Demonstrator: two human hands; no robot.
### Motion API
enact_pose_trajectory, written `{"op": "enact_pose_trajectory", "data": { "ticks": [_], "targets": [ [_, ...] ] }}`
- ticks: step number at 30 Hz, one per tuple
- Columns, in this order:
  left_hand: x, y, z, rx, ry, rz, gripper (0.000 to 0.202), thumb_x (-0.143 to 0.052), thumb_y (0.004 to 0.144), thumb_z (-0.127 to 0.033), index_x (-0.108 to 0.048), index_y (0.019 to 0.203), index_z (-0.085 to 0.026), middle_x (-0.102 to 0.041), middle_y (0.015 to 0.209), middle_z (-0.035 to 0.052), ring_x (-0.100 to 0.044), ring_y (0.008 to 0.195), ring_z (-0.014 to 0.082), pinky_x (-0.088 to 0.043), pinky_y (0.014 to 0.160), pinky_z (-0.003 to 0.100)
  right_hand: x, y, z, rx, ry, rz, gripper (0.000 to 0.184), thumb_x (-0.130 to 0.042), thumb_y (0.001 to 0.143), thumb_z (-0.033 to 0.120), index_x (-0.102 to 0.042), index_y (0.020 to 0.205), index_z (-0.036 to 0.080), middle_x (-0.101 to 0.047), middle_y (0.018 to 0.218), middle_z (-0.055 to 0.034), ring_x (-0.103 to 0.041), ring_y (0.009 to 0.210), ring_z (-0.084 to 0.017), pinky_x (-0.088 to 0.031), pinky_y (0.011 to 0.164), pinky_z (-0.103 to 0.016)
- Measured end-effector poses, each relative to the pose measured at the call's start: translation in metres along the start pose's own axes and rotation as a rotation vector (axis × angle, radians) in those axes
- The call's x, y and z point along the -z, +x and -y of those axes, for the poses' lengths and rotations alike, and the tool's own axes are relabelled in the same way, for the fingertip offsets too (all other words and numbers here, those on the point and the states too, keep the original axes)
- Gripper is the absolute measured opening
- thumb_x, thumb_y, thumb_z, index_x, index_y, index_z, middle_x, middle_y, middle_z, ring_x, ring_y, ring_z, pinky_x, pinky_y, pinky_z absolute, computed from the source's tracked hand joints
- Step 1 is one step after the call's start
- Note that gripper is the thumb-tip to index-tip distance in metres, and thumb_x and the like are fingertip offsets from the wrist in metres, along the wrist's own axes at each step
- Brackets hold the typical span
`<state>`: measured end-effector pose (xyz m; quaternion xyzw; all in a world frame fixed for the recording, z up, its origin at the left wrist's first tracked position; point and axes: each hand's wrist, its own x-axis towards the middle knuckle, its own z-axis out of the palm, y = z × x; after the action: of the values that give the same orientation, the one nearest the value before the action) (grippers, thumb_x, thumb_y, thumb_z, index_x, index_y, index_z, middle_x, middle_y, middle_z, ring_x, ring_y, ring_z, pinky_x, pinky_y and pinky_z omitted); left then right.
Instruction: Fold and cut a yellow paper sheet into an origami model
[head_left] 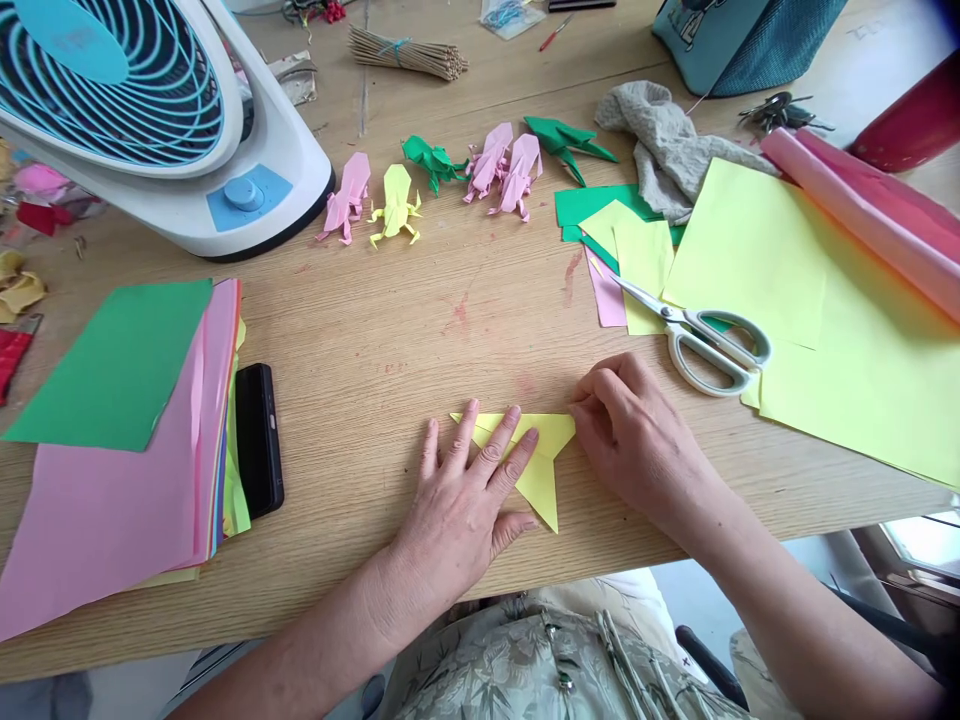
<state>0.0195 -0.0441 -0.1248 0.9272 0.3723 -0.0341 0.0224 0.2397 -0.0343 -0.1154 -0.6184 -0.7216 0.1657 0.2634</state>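
A folded yellow paper lies near the table's front edge, shaped like a wide triangle with a point toward me. My left hand lies flat on its left part with fingers spread. My right hand has its fingers curled and pressed together on the paper's right corner. Behind them stands a row of finished origami frogs: pink, yellow, green, two more pink and a green one.
White-handled scissors lie on yellow sheets at right, beside a pink roll and grey cloth. A stack of coloured paper and a black phone are at left. A fan stands back left, sticks behind.
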Motion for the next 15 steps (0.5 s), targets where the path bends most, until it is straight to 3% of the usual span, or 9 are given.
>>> {"op": "enact_pose_trajectory", "data": {
  "ticks": [4, 7, 15],
  "targets": [
    [0.000, 0.000, 0.000, 0.009, -0.002, -0.008, 0.069, -0.043, 0.095, -0.055, -0.024, 0.155, -0.027, -0.017, 0.164, 0.0020, -0.012, 0.149, 0.0425, -0.026, 0.111, 0.069, 0.000, -0.032, 0.015, 0.148, -0.075, -0.035, 0.027, -0.046, 0.097, 0.020, -0.057, 0.121, 0.015, -0.051, 0.093, -0.0089, -0.050, 0.079, -0.019, -0.046, 0.067, -0.034],
    [0.002, 0.001, -0.001, 0.025, -0.007, -0.001, 0.066, -0.041, 0.096, -0.055, -0.027, 0.154, -0.028, -0.020, 0.164, 0.0015, -0.015, 0.149, 0.0401, -0.027, 0.112, 0.067, -0.011, -0.057, 0.025, 0.235, -0.165, 0.081, 0.040, -0.047, 0.098, 0.028, -0.052, 0.135, 0.012, -0.052, 0.089, -0.0087, -0.047, 0.076, -0.020, -0.044, 0.067, -0.035],
    [0.003, 0.001, -0.003, 0.044, -0.021, -0.018, 0.059, -0.036, 0.100, -0.049, -0.028, 0.154, -0.026, -0.019, 0.163, -0.0018, -0.016, 0.149, 0.0380, -0.027, 0.114, 0.065, -0.026, -0.069, 0.026, 0.203, -0.305, 0.103, 0.054, -0.045, 0.099, 0.039, -0.044, 0.143, 0.008, -0.055, 0.094, -0.0117, -0.045, 0.081, -0.024, -0.040, 0.072, -0.038]
  ]
}}
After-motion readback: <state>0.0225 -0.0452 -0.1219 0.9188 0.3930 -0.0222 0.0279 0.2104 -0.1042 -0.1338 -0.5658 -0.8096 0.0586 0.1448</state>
